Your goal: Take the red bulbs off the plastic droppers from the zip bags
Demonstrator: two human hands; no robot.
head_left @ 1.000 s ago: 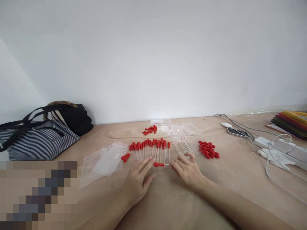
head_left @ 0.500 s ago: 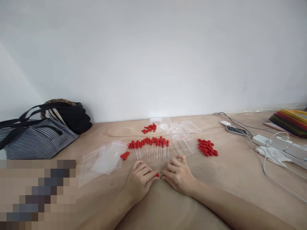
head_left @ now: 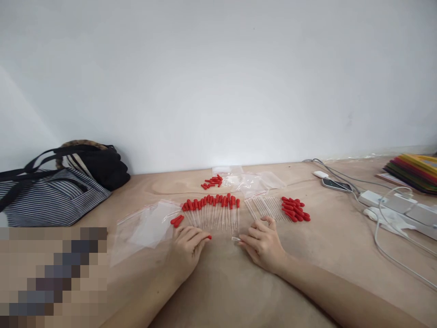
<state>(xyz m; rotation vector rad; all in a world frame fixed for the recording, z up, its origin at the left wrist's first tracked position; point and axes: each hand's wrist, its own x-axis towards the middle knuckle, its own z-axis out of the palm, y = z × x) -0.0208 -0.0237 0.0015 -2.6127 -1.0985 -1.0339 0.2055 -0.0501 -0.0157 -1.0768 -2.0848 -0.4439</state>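
My left hand (head_left: 189,248) pinches a red rubber bulb (head_left: 209,237), whose end peeks out past the fingertips. Across a gap, my right hand (head_left: 264,243) is closed on a clear glass dropper tube (head_left: 235,239), its wide end pointing left toward the bulb. Beyond both hands lies a row of droppers with red bulbs fitted (head_left: 211,212). Bare glass tubes (head_left: 268,208) lie just past my right hand, with a pile of loose red bulbs (head_left: 295,209) beside them. A couple of loose bulbs (head_left: 177,221) rest beyond my left hand.
Clear zip bags (head_left: 146,228) lie at left and, at the back, another bag (head_left: 256,183) beside small red bulbs (head_left: 212,181). A striped bag (head_left: 51,196) stands far left. On the right are a phone (head_left: 336,185), a power strip (head_left: 404,205), cables and coloured sheets (head_left: 414,173).
My hands have moved apart: the left went left with the red bulb, the right slightly right with the glass tube. Bulb and tube ends, close together before, are now separated.
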